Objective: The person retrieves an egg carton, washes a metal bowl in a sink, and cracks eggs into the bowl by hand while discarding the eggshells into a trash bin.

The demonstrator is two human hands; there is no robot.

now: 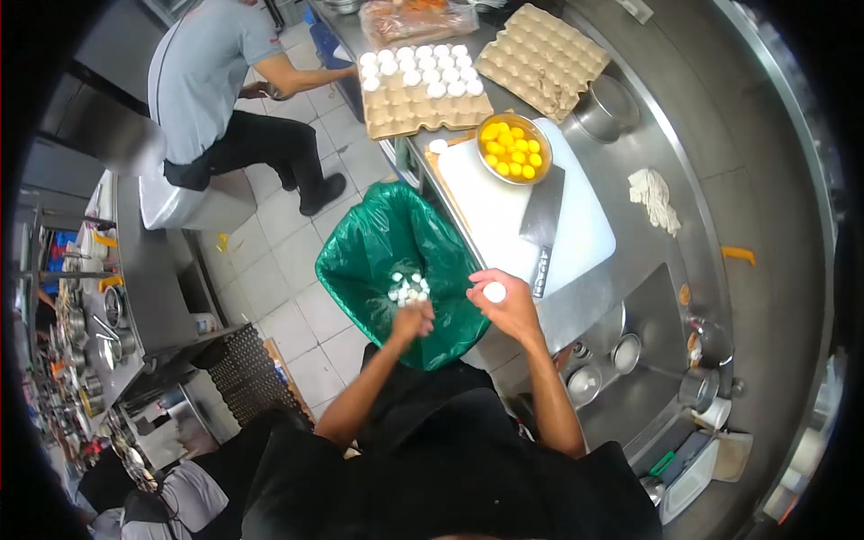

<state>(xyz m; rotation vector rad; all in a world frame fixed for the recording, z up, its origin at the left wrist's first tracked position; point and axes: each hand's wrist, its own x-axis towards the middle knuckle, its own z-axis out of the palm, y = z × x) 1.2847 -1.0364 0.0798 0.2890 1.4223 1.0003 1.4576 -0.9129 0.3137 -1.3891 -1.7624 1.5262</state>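
A white egg (494, 292) rests in my right hand (511, 308), whose fingers curl around it beside the counter edge. My left hand (413, 321) is over the bin lined with a green plastic bag (360, 238); motion smears its fingers, so I cannot tell what it holds. White eggshells (409, 288) lie inside the bag just beyond that hand. On the white cutting board (585, 225) stand a metal bowl of egg yolks (513, 148) and a cleaver (543, 216) with a dark handle. One white egg (437, 146) sits by the board's far corner.
A carton tray (423, 112) partly filled with eggs stands at the far counter end, near an egg tray without eggs (540, 58). A sink (648, 315) with strainers is on my right. A person in a grey shirt (211, 67) sits ahead left; a cloth (654, 200) lies right.
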